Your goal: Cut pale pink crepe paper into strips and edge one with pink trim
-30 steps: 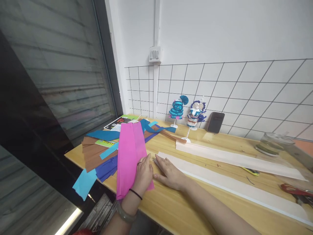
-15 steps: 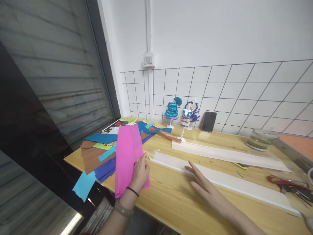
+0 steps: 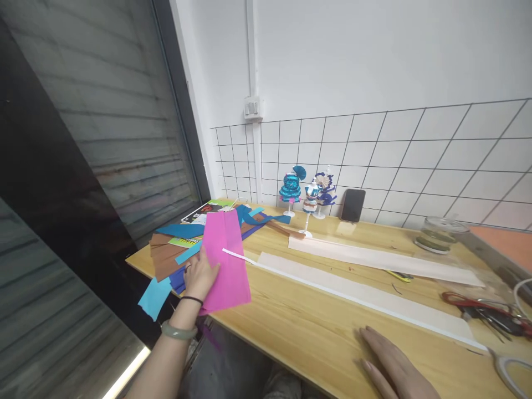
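Observation:
My left hand [image 3: 200,277] lies over the left edge of a folded pink crepe paper piece [image 3: 226,277], its thumb stretched out and nothing visibly gripped. A narrow white tape strip [image 3: 324,289] runs along the near edge of a long cream paper strip [image 3: 357,289]. The tape's free end rests across the pink paper. At the lower right, the tape leads toward a white ring-shaped roll [image 3: 515,363], partly cut off by the frame. My right hand [image 3: 394,360] is low over the table near the front edge, fingers apart, with nothing in it.
Brown [image 3: 166,255] and blue paper strips [image 3: 153,296] fan out at left, some overhanging the table [image 3: 291,327]. A second cream strip [image 3: 374,259], decorated figures on stands [image 3: 291,188], a phone [image 3: 353,205], a glass jar [image 3: 436,235], a yellow cutter [image 3: 399,275] and red-handled scissors [image 3: 457,301] lie beyond.
My left hand has slid left across the pink paper, whose lower end has shifted. My right hand has moved from the cream strip's left end toward the lower right. The tape end now shows over the pink paper.

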`<state>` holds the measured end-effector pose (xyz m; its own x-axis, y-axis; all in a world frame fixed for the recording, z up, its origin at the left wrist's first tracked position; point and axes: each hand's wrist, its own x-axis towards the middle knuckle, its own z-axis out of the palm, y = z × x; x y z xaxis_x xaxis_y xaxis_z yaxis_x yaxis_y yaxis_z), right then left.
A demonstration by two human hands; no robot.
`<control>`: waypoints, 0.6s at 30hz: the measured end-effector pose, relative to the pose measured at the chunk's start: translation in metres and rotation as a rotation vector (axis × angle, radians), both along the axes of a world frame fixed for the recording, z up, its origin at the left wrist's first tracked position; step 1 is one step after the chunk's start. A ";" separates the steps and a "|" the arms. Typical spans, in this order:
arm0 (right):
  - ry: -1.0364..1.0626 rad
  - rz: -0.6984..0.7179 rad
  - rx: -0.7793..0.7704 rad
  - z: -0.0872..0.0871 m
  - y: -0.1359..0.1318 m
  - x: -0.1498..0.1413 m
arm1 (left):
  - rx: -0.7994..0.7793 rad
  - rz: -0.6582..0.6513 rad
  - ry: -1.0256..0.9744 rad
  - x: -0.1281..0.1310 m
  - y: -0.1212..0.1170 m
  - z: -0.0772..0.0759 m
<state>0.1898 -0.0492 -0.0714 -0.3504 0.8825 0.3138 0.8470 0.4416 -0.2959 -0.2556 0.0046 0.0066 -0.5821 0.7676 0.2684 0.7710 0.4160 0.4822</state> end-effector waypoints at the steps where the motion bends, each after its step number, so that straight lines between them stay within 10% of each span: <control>1: -0.010 0.003 0.004 0.002 0.000 -0.001 | -0.011 -0.005 -0.085 -0.008 -0.002 0.000; 9: -0.043 0.052 0.057 0.006 0.000 -0.003 | 0.174 -0.068 -0.929 -0.014 0.011 0.012; 18: -0.037 0.086 0.109 0.013 -0.001 -0.007 | 0.349 -0.208 -1.317 -0.044 0.028 0.127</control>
